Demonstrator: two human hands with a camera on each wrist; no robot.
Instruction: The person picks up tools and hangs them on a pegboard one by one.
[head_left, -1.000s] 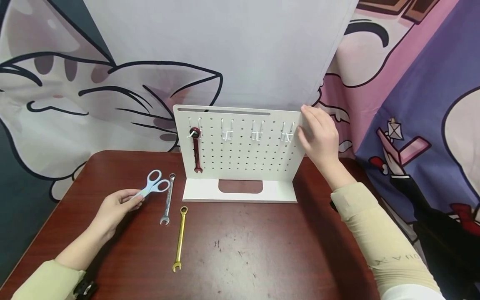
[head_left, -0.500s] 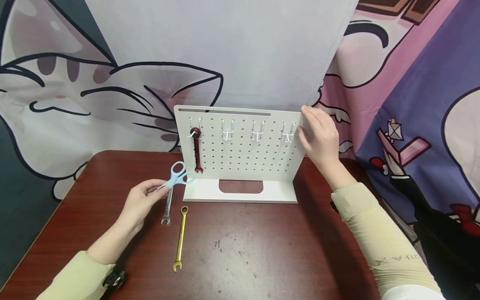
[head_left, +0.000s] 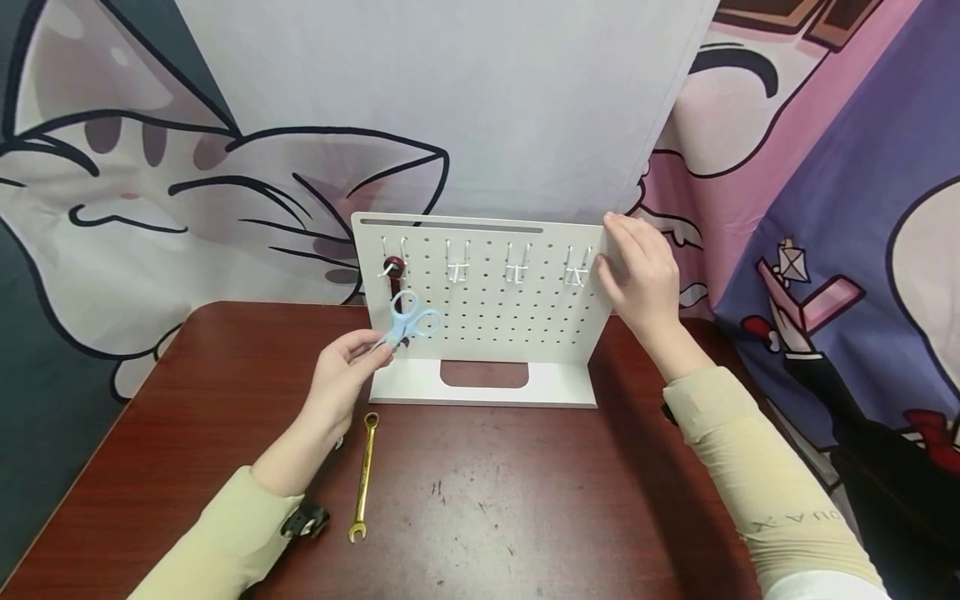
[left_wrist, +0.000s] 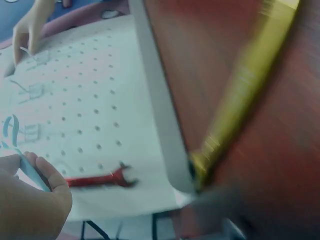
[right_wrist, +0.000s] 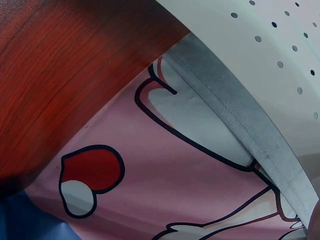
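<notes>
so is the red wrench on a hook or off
On: in the head view, the red wrench hangs by its ring end from the leftmost hook, its shank partly hidden behind the scissors.

the scissors partly hide the red wrench; the left wrist view blurs the yellow wrench.

Beige fabric sleeve on the person's right arm: faint dark lettering printed along the forearm, head view only. Looks like U, A, X plus maybe one more rounded letter; whole word can't be made out, small and turned. Gold-yellow metal combination wrench: pale marks on the shank in the left wrist view, possibly stamped characters, too motion-blurred to read; too small in the head view. Right wrist view: no readable text.
</notes>
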